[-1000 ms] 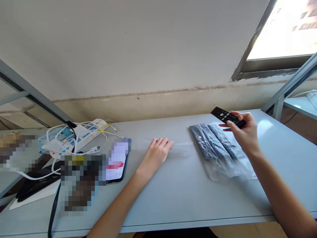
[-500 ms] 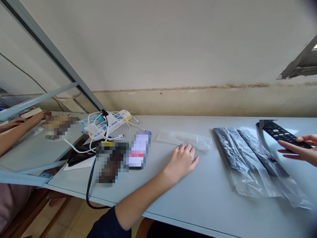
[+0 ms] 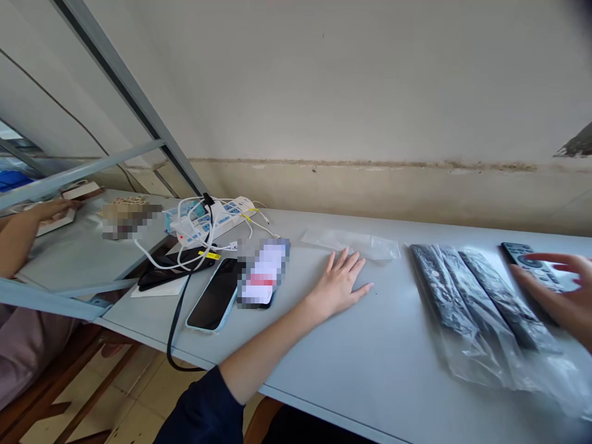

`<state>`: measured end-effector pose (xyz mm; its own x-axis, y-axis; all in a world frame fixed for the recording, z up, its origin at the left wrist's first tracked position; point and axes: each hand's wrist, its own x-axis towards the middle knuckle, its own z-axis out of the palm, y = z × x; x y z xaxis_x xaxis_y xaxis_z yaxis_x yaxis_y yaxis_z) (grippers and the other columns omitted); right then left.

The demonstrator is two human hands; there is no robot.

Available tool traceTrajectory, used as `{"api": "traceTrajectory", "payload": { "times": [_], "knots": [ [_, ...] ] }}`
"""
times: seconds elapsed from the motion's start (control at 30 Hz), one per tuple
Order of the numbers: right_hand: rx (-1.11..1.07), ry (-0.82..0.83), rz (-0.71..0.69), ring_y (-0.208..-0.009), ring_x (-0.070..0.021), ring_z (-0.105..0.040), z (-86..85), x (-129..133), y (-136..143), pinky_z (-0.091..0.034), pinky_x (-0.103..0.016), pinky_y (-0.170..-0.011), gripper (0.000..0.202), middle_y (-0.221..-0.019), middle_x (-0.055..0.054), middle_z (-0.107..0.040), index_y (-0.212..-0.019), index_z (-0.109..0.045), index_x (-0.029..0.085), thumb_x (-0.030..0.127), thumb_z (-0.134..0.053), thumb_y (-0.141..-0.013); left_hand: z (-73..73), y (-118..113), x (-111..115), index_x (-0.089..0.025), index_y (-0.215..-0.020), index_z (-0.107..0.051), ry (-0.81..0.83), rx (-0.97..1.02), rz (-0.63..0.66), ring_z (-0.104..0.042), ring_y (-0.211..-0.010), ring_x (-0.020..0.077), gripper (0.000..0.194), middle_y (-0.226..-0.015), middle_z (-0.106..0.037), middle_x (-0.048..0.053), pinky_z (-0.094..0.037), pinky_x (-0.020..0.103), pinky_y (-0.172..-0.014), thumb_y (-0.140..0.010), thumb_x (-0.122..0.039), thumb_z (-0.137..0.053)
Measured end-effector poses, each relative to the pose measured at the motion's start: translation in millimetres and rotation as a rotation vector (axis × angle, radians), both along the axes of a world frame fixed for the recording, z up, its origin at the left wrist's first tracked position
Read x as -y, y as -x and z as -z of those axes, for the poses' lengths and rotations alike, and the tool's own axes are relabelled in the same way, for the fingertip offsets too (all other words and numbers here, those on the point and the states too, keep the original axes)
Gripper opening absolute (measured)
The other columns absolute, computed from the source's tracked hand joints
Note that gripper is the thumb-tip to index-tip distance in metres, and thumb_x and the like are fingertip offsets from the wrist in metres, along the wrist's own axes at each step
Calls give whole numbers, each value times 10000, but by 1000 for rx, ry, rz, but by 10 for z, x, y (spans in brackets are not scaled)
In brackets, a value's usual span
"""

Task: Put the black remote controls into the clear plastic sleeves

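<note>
Head view: three remotes (image 3: 497, 293) in clear bags (image 3: 476, 364), left hand (image 3: 338, 287) wide, right hand (image 3: 568, 306) wide.

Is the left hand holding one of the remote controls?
No, the left hand lies open, palm down, on the table, near the clear plastic bag.

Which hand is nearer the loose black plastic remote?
Right. The right hand is at the loose remote; the left hand is well left of it, beyond the clear-bagged black remotes.
</note>
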<state>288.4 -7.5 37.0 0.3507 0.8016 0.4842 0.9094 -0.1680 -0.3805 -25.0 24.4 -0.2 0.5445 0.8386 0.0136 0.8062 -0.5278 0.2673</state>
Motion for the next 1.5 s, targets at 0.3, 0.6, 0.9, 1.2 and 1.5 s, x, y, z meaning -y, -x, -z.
{"api": "traceTrajectory", "payload": {
  "times": [0.3, 0.6, 0.9, 1.2, 1.5],
  "knots": [
    [212, 216, -425, -1148, -350, -512, 259, 125, 836, -389, -547, -901, 602, -1196, -135, -605, -1098, -619, 239, 669, -395, -743, 51, 87, -121, -221, -1383, -339, -59, 111, 1, -228, -1384, 281, 544, -1426, -415, 96, -240, 512, -1106, -904, -463, -429],
    [211, 253, -240, -909, -318, -604, 256, 160, 961, -477, -413, -617, 448, -1032, -131, -645, -1111, -606, 221, 417, -464, -735, 4, 32, -21, -243, -1402, -293, -14, 115, 94, -240, -1384, 223, 509, -1443, -396, 52, -250, 439, -1108, -931, -420, -377],
    [107, 365, -214, -691, -258, -609, 108, 191, 1031, -412, -341, -538, 542, -986, -117, -621, -1180, -571, 225, 360, -563, -655, 37, 36, -19, -180, -1308, -419, -205, 136, -75, -487, -1197, 223, 417, -1223, -577, 98, -286, 474, -1069, -933, -353, -359],
    [-248, 39, -258, -643, -194, -576, 3, 195, 1017, -448, -350, -594, 379, -977, -87, -608, -983, -566, 220, 338, -536, -624, 33, -30, 67, -170, -1298, -442, -140, 124, -41, -474, -1220, 220, 398, -1264, -567, 99, -309, 461, -1059, -939, -320, -354],
    [-727, -209, -481, -556, -115, -538, -6, 271, 1225, -495, -309, -542, 293, -1036, -82, -649, -894, -481, 235, 367, -593, -657, 103, -5, 74, -182, -1367, -316, -118, 251, -62, -466, -1227, 246, 474, -1282, -523, 128, -371, 466, -1019, -925, -339, -382]
  ]
}}
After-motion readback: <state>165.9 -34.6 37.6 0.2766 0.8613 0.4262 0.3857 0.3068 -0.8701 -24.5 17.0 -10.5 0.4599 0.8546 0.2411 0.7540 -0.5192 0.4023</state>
